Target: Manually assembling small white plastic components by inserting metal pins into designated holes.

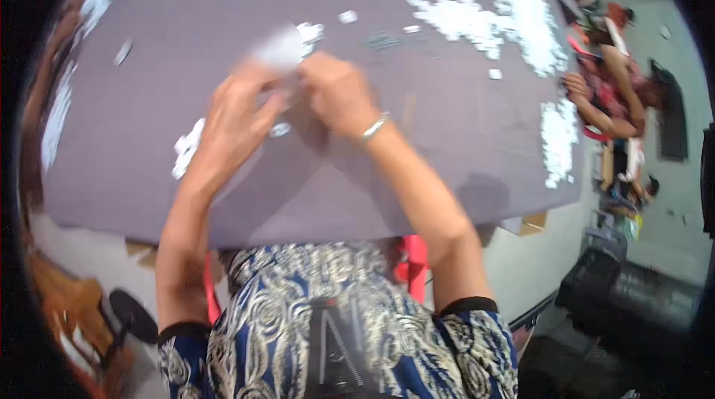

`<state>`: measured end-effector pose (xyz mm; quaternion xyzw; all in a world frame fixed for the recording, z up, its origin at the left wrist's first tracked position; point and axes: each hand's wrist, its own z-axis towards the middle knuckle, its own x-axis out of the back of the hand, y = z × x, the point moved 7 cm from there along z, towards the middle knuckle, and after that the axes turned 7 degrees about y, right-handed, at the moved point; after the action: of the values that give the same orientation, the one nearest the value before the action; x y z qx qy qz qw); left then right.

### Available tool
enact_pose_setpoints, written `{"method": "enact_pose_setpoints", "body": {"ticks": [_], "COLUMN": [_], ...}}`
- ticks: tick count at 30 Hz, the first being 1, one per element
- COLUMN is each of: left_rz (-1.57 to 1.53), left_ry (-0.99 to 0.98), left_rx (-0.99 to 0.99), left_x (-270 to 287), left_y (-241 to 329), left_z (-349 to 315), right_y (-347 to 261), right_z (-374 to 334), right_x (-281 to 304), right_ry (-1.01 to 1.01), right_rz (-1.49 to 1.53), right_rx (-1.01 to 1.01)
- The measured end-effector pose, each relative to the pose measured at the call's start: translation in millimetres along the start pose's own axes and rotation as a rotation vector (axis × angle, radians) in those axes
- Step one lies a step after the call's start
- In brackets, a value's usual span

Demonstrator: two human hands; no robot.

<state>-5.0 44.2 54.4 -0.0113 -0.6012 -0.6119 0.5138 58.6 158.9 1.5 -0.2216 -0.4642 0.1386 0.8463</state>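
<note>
My left hand (242, 105) is raised over the dark cloth, its fingers curled at the lower edge of a pale white thing (281, 46), which is too smeared by motion to name. Close beside it, my right hand (339, 94) has its fingers drawn together in a pinch; whatever they hold is hidden. A small white ring-like piece (280, 130) lies below the hands. Near my left wrist sits a small heap of white pieces (188, 148). More white pieces (310, 33) show just beyond the blurred white thing.
A dark cloth (447, 153) covers the table. Large heaps of small white pieces (529, 27) lie at the far right, with others along the left edge. Thin dark pieces (385, 40) lie beyond my right hand. Another person's hand (575, 88) rests at the right edge.
</note>
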Motion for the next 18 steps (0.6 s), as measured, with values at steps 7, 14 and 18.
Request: {"method": "enact_pose_setpoints", "body": {"ticks": [7, 14, 18], "left_rz": [-0.145, -0.127, -0.135], "left_ry": [0.060, 0.329, 0.319], "left_rx": [-0.027, -0.022, -0.072], "left_x": [-31.3, -26.1, -28.8], "left_y": [-1.3, -15.6, -16.9], "left_z": [6.0, -2.1, -2.2], "right_y": [0.4, 6.8, 13.0], "right_z": [-3.4, 1.4, -2.4], "right_x": [9.3, 17.3, 6.1], "right_ry": [0.103, 0.255, 0.207], "right_rz": [0.047, -0.023, -0.145], "right_rx": [-0.003, -0.074, -0.092]}}
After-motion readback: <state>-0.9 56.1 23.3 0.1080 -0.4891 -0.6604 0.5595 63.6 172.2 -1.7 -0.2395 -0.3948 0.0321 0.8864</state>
